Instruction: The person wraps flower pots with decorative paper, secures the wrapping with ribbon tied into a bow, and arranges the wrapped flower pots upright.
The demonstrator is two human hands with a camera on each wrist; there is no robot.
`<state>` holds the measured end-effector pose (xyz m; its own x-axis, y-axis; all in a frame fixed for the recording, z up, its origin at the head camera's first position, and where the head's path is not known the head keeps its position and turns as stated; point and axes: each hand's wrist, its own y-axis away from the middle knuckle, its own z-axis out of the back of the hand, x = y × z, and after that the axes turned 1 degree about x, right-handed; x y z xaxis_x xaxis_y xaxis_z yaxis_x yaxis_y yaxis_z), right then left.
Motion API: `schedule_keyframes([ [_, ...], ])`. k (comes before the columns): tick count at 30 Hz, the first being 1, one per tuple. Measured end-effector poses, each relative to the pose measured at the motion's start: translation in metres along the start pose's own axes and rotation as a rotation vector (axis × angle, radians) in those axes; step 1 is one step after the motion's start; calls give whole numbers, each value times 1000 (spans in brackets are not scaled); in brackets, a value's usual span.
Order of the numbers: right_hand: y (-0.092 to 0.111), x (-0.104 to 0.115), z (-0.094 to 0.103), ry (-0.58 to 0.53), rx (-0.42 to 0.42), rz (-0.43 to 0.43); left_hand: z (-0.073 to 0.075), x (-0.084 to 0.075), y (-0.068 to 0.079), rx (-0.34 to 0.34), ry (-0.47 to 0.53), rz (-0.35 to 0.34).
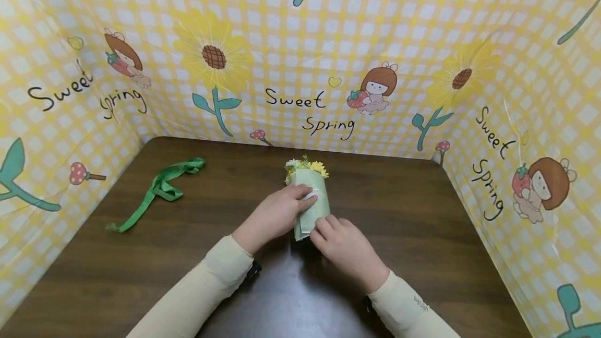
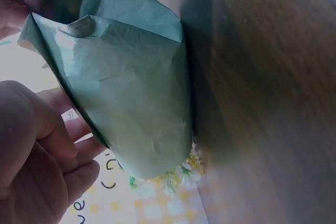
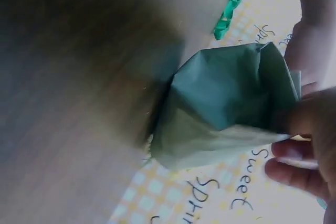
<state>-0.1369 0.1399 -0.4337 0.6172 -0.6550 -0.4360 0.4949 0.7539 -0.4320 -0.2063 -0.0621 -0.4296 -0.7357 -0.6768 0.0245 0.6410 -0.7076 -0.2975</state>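
Observation:
A small bouquet wrapped in pale green wrapping paper (image 1: pixel 322 204) lies on the table, its yellow and white flowers (image 1: pixel 317 167) showing at the far end. My left hand (image 1: pixel 277 214) rests on the wrap from the left, fingers pressing its upper side by a small white patch (image 1: pixel 313 192). At the near end, my right hand (image 1: pixel 346 248) pinches the paper's edge, with the thumb by the open mouth. Seen from the right wrist, that mouth (image 3: pixel 226 90) gapes and its inside is dark green; the stems are hidden.
A green ribbon (image 1: pixel 161 186) lies loosely folded on the left of the dark wooden table (image 1: pixel 399 207). Yellow checked cloth (image 1: pixel 291 46) with printed flowers and figures hangs behind the table and along both sides.

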Motion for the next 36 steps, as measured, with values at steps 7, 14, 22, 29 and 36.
schedule_keyframes([
  [7,-9,4,0,88,67,-409,2,4,1,-19,-34,14],
  [14,-9,9,1,113,64,-432,-1,3,0,-12,-3,18],
  [22,-18,-3,3,-2,45,14,-2,4,0,2,16,28],
  [29,-18,-9,1,21,12,134,-1,4,0,18,25,27],
  [36,-16,-10,0,-12,-1,98,0,3,1,33,52,35],
])
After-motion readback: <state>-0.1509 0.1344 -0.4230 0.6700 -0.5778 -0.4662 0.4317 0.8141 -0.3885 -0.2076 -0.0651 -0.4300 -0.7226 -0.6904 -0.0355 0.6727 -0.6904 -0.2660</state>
